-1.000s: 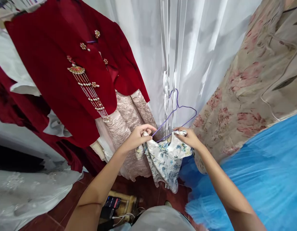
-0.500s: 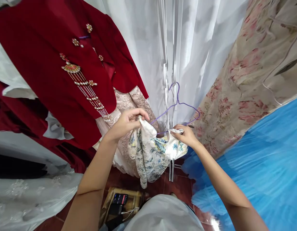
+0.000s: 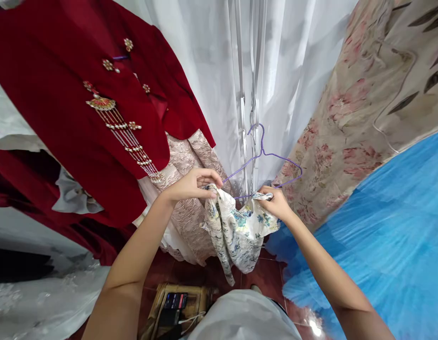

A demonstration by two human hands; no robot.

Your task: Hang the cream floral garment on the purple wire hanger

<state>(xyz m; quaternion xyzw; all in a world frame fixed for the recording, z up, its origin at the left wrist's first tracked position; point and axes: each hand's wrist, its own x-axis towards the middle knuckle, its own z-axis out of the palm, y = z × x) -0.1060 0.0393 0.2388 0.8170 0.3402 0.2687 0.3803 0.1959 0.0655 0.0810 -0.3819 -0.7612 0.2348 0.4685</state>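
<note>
A small white floral garment point(image 3: 240, 241) with blue and yellow print hangs between my two hands, its lower part dangling in folds. My left hand point(image 3: 199, 184) pinches its left shoulder edge between thumb and fingers. At the opposite shoulder my right hand point(image 3: 273, 202) grips the bunched cloth. Just behind the garment is a purple wire hanger point(image 3: 263, 152), its hook up by a white metal rack point(image 3: 254, 113). The hanger's lower bar passes behind the cloth, and whether it runs inside the garment I cannot tell.
To the left hang a red velvet jacket point(image 3: 133, 118) with beaded brooches and a pale pink brocade skirt point(image 3: 193, 212). On the right are a floral cloth point(image 3: 332, 151) and a blue tulle dress point(image 3: 374, 236). Below, a bamboo stool point(image 3: 197, 297) holds a phone point(image 3: 176, 301) and cable.
My left hand has shifted slightly down, and the garment has swung a little to the right. The hanger's right end sits slightly further right. Both hands keep hold of the cloth.
</note>
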